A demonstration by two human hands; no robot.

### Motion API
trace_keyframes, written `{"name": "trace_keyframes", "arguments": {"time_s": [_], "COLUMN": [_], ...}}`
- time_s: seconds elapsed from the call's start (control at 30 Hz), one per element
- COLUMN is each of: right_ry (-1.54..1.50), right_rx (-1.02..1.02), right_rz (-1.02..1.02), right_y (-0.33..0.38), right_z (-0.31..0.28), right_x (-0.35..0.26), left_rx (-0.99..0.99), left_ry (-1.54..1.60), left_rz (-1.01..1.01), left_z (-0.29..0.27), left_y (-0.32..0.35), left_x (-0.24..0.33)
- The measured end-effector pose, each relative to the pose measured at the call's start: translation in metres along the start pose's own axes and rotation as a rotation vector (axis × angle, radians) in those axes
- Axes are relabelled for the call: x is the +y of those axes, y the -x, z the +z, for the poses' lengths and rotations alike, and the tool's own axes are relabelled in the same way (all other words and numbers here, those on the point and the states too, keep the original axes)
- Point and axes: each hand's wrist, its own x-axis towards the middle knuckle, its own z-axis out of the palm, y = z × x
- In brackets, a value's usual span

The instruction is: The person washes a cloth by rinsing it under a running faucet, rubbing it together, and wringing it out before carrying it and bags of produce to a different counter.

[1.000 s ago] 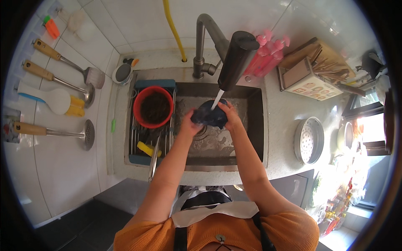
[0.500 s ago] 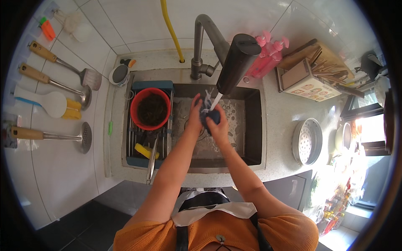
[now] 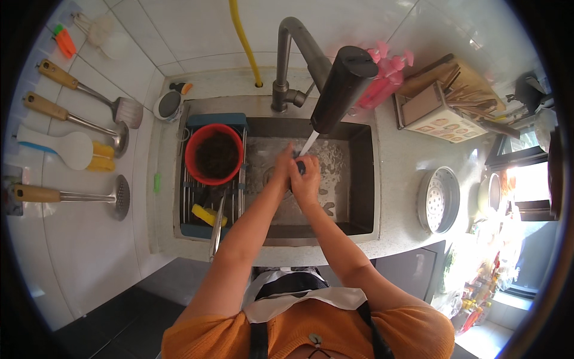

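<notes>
Sink (image 3: 362,179) | dark cloth (image 3: 302,168) now bunched smaller, I see | left hand (image 3: 283,166), right hand (image 3: 307,184) gripping it | likely squeezing

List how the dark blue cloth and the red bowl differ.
Support: the dark blue cloth is held between the left hand and the right hand, while the red bowl sits on the rack, untouched.
Shape: the cloth is bunched up and mostly hidden by the hands; the bowl is round and open, with dark contents.
Shared: both are at the sink.
</notes>
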Motion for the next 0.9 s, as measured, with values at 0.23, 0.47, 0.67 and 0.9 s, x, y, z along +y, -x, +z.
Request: {"name": "trace_keyframes", "arguments": {"time_s": [0.23,0.47,0.67,0.9], "right_ry": [0.169,-0.459,-0.893,-1.062], "right_rx": [-0.116,-0.451,-0.591,-0.119], "right_rz": [0.357,1.002,1.141,1.416], "right_y": [-0.050,-0.062,-0.066,-0.045], "right_z": [-0.003,-0.021,-0.036,-0.025], "right_x": [0.051,0.080,0.074,0.124], "left_rx": [0.146,0.069,-0.074,-0.023], "left_ry": [-0.565,-0.443,-0.673,-0.068], "left_rz": [-0.123,0.098,0.229,0.029], "left_z": [0.021,-0.024,-0.033,-0.038], "left_y": [0.035,0.029,0.031,0.019], "left_x": [-0.009,0.017,0.015,0.019]}}
